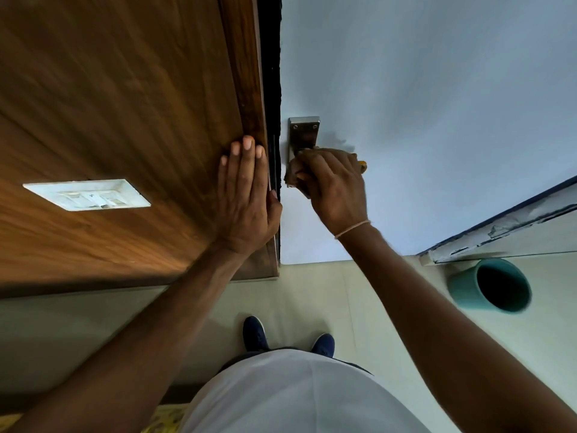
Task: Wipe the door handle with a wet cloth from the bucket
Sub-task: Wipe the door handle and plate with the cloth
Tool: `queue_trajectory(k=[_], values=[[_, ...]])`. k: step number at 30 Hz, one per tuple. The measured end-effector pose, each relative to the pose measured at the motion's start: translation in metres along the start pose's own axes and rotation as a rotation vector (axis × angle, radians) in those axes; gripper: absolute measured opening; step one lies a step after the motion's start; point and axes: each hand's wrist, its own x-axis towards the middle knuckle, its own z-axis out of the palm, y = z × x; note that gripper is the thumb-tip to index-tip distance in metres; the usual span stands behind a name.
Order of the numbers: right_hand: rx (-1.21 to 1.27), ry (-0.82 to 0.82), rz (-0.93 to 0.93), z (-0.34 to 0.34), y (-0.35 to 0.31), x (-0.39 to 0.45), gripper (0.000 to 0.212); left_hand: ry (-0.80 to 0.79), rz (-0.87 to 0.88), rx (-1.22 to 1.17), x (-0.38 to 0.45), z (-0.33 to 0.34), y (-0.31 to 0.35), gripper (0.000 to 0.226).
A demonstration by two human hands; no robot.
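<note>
Right hand [335, 182] clamps cloth [292, 173] on door handle [303, 134].

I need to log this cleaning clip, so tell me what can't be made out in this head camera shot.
- Door handle lever: covered by the right hand; only the metal plate shows.
- Cloth: mostly inside that fist, so wetness and size are unclear.
- Bucket contents: interior is dark.
- Switch plate markings: blurred.
- Left hand palm: pressed flat on the wooden frame.

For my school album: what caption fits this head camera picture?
Right hand rubs a cloth on the door handle; left hand braces the wooden frame.
</note>
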Motion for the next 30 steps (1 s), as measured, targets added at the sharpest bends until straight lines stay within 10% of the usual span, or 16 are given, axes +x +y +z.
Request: queue_trajectory(k=[4,30], values=[[-0.006,0.054,0.025,-0.023,0.044,-0.016,0.045,-0.002,-0.009,0.034,-0.003,0.003,0.002,0.098],[-0.037,-0.011,-0.038,-0.008,0.024,-0.007,0.024,-0.024,-0.038,0.038,-0.003,0.007,0.010,0.098]])
